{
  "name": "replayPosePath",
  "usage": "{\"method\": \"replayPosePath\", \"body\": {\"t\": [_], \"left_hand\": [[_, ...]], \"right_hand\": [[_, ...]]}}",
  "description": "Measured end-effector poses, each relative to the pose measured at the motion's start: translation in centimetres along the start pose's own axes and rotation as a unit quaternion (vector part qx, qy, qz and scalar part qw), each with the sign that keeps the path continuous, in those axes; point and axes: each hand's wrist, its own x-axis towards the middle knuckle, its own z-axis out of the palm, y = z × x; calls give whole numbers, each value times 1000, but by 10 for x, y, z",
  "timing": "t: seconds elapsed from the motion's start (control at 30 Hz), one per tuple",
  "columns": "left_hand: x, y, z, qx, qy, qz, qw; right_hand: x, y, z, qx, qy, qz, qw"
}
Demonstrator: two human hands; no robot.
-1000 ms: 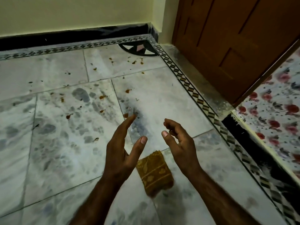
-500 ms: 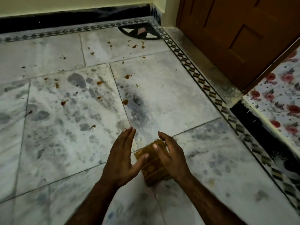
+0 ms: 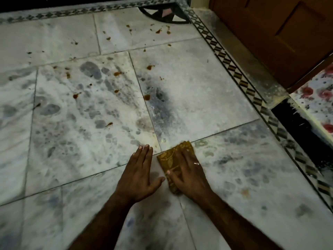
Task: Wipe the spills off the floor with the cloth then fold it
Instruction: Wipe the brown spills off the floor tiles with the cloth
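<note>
A folded mustard-yellow patterned cloth (image 3: 171, 157) lies on the marble floor (image 3: 198, 83) in front of me. My right hand (image 3: 189, 172) rests flat on top of the cloth and covers its right half, thumb across its near end. Just left of the cloth, my left hand (image 3: 140, 172) lies flat on the bare floor, fingers together, thumb tip almost touching the cloth's edge. Several brown spill spots (image 3: 147, 97) dot the tiles farther away, with more of these drops (image 3: 158, 31) near the far corner.
A wooden door (image 3: 273, 37) stands at the upper right behind a patterned floor border (image 3: 239, 76). A floral fabric (image 3: 320, 98) lies at the right edge. A black skirting band runs along the far wall.
Both hands came down from the air. The right hand settled flat on the cloth and the left hand went flat onto the floor beside it. My view moved closer to the floor.
</note>
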Motion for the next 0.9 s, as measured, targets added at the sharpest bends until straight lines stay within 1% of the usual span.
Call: {"method": "replayPosePath", "body": {"t": [0.07, 0.1, 0.2, 0.33, 0.43, 0.53, 0.63, 0.67, 0.73, 0.8, 0.9], "left_hand": [[-1, -5, 4, 5, -13, -1, 1000], [0, -10, 6, 8, -19, -3, 1000], [-3, -23, 14, 19, -44, -11, 999], [-5, -37, 16, 26, -79, -34, 996], [-5, -43, 20, 45, -84, -53, 994], [-8, -48, 23, 24, -115, -56, 991], [-8, -50, 30, 6, -100, -43, 994], [-6, -49, 29, 10, -101, -41, 994], [-2, -51, 31, 42, -77, -34, 996], [-1, -56, 39, 53, -79, -48, 994], [2, -54, 53, 67, 10, -71, 995]], "right_hand": [[-5, 1, 9, -55, 1, -16, 998], [-8, 0, 13, -76, -12, -18, 997], [-14, 2, 21, -119, -25, -32, 992], [-10, 2, 17, -126, -18, -49, 991], [1, 8, 14, -132, -20, -47, 990], [20, 16, 11, -139, -20, -32, 990], [46, 18, 0, -155, -32, -2, 987], [58, 18, -1, -165, -34, 1, 986], [78, 17, -4, -181, -50, 22, 982], [96, 16, -2, -193, -108, 54, 974], [109, 8, -19, -251, -203, 27, 946]]}}
